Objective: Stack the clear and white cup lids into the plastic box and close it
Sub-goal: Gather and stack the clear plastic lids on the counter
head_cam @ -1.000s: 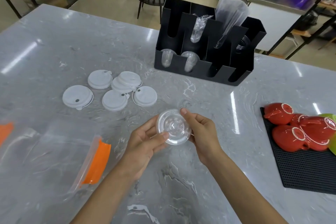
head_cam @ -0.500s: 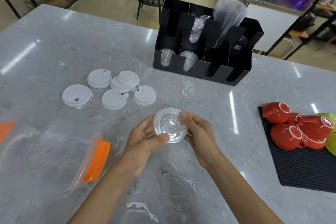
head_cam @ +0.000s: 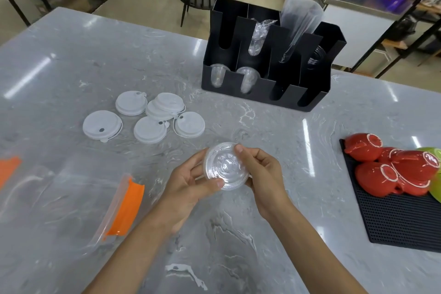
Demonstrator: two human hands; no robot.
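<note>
While the plastic box (head_cam: pixel 59 203) lies open left of the hands, white lids (head_cam: pixel 145 117) wait beyond it; left hand (head_cam: pixel 188 186) and right hand (head_cam: pixel 262 179) pinch the clear lids (head_cam: pixel 225 169), which likely go into the box next.

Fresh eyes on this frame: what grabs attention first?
Centre frame, the left hand and right hand hold a clear lid between them above the marble table. Behind and left of the hands lies a cluster of white lids, with a black cup organizer at the back. The red cups on a black mat at the right edge give the strongest colour.
</note>
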